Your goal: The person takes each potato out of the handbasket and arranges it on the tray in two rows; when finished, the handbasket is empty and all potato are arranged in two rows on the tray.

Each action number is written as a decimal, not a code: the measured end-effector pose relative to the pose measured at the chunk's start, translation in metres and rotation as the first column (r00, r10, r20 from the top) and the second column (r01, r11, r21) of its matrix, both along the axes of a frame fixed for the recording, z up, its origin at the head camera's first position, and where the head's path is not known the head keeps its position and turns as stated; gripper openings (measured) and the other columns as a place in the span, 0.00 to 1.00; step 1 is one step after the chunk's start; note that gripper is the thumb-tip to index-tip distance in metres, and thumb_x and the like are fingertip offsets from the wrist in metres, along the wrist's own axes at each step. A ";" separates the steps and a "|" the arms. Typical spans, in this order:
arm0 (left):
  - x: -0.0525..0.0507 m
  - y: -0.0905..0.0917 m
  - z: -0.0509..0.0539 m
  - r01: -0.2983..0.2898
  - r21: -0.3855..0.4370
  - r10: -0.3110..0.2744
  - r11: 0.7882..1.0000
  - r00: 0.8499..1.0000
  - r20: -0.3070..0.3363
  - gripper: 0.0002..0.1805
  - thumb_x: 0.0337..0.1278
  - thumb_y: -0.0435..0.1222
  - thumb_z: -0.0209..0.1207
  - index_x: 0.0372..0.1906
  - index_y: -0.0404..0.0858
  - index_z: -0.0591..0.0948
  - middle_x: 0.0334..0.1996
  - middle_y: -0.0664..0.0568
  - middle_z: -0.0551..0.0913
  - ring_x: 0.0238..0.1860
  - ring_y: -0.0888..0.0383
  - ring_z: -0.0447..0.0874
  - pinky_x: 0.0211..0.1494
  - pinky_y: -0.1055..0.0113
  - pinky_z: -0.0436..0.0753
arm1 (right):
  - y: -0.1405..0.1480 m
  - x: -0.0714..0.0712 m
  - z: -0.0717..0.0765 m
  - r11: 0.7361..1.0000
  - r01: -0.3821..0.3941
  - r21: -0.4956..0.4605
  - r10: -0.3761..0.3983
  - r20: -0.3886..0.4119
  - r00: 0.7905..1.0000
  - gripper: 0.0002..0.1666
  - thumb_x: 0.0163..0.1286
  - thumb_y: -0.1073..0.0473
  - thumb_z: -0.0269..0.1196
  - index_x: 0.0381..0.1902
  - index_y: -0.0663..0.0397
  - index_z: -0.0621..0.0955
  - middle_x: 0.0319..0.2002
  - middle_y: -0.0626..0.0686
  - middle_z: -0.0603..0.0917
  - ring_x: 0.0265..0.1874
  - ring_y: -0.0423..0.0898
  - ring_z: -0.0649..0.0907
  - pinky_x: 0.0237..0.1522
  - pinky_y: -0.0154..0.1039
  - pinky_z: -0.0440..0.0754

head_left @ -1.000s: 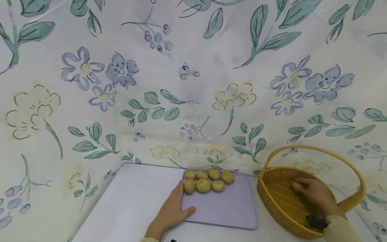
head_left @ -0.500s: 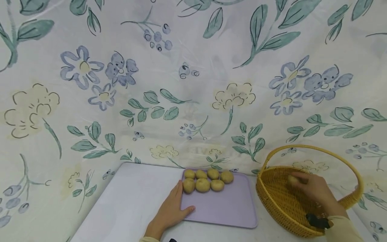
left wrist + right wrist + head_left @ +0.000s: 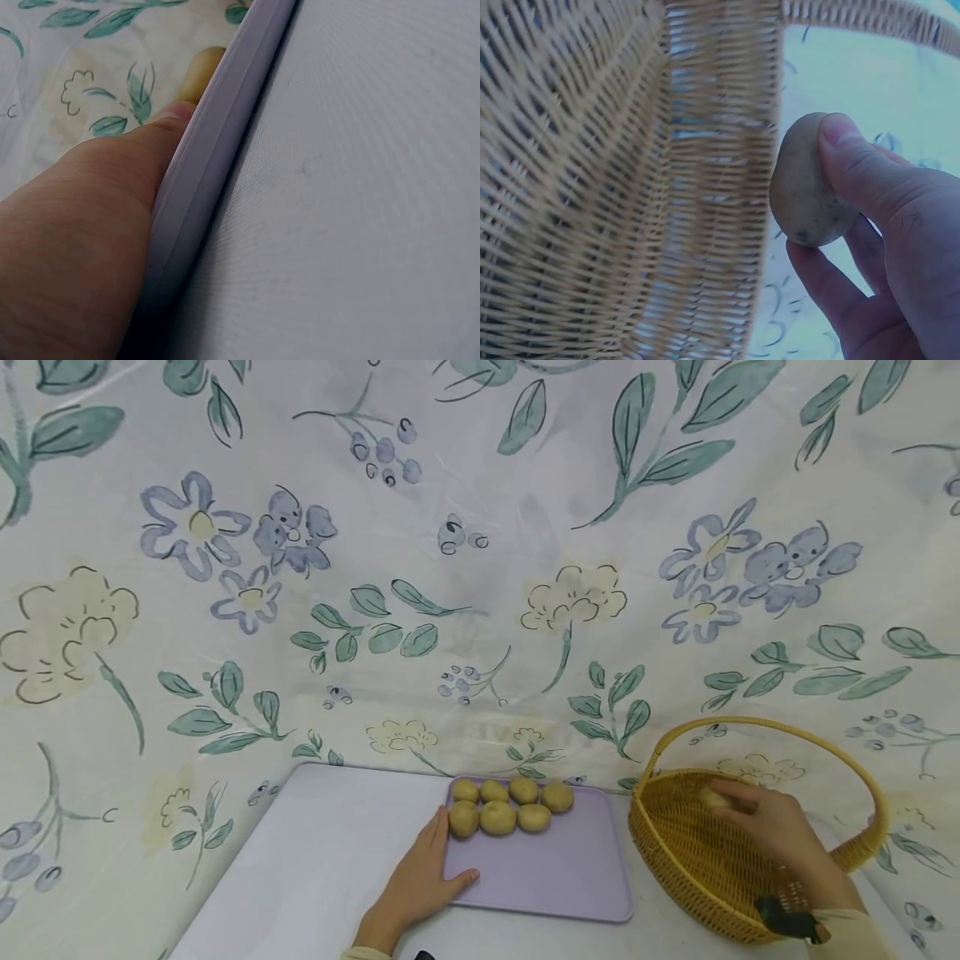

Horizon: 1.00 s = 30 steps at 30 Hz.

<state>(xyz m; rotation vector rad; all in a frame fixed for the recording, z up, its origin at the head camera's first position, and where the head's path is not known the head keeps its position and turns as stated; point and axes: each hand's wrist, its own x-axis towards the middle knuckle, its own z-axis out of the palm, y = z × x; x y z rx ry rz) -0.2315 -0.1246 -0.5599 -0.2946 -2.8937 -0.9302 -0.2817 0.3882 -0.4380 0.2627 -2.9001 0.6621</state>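
In the head view my right hand is over the wicker basket, pinching a potato between thumb and fingers; the right wrist view shows it beside the woven wall. My left hand lies along the left edge of the lilac tray, fingers fairly straight and the thumb over the near left corner. Several potatoes stand in two rows at the tray's far left part. From the left wrist, the thumb shows against the tray's rim, and its other fingers are hidden.
The tray and basket stand side by side on a white table. A tall handle arches over the basket. Behind the table hangs a floral cloth. A dark strap with a device sits at the right wrist.
My right hand has lifted a little inside the basket and drawn slightly left with the potato, which shows more clearly now. The left hand keeps its place on the tray; the head view shifts slightly.
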 end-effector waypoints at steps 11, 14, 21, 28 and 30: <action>0.000 -0.001 -0.002 0.000 -0.005 0.000 1.000 1.000 -0.013 0.64 0.56 0.66 0.62 0.81 0.29 0.48 0.81 0.36 0.52 0.81 0.40 0.53 0.82 0.46 0.60 | -0.026 0.013 0.018 0.999 -0.038 -0.014 0.037 -0.070 0.997 0.29 0.65 0.48 0.72 0.61 0.55 0.84 0.60 0.67 0.83 0.56 0.70 0.83 0.54 0.66 0.82; 0.000 0.000 -0.001 -0.001 -0.007 0.001 1.000 1.000 -0.015 0.64 0.56 0.66 0.62 0.81 0.29 0.48 0.81 0.36 0.52 0.81 0.40 0.54 0.82 0.46 0.60 | -0.032 0.015 0.021 0.999 -0.047 -0.012 0.046 -0.090 0.995 0.29 0.66 0.48 0.72 0.62 0.52 0.84 0.60 0.65 0.83 0.56 0.69 0.83 0.54 0.65 0.83; 0.001 0.001 0.000 0.001 0.001 -0.001 1.000 1.000 -0.016 0.63 0.56 0.65 0.63 0.81 0.28 0.49 0.81 0.35 0.53 0.81 0.39 0.55 0.82 0.46 0.61 | -0.053 0.019 0.032 0.993 -0.107 -0.041 0.099 -0.171 0.980 0.27 0.63 0.52 0.74 0.60 0.51 0.85 0.59 0.60 0.86 0.56 0.66 0.84 0.55 0.61 0.83; 0.001 0.001 -0.001 -0.002 -0.002 0.002 1.000 1.000 -0.027 0.63 0.55 0.65 0.63 0.81 0.28 0.49 0.81 0.35 0.53 0.81 0.39 0.55 0.81 0.45 0.61 | -0.070 0.023 0.039 0.986 -0.164 -0.025 0.154 -0.224 0.962 0.27 0.60 0.57 0.75 0.58 0.49 0.86 0.59 0.56 0.87 0.57 0.62 0.84 0.56 0.54 0.82; 0.001 0.000 0.000 -0.004 -0.001 0.004 1.000 1.000 -0.026 0.63 0.55 0.65 0.63 0.81 0.28 0.49 0.81 0.35 0.53 0.81 0.39 0.55 0.81 0.45 0.61 | -0.075 0.023 0.040 0.984 -0.177 -0.029 0.166 -0.226 0.960 0.27 0.59 0.58 0.76 0.58 0.49 0.86 0.59 0.56 0.87 0.58 0.62 0.84 0.56 0.54 0.82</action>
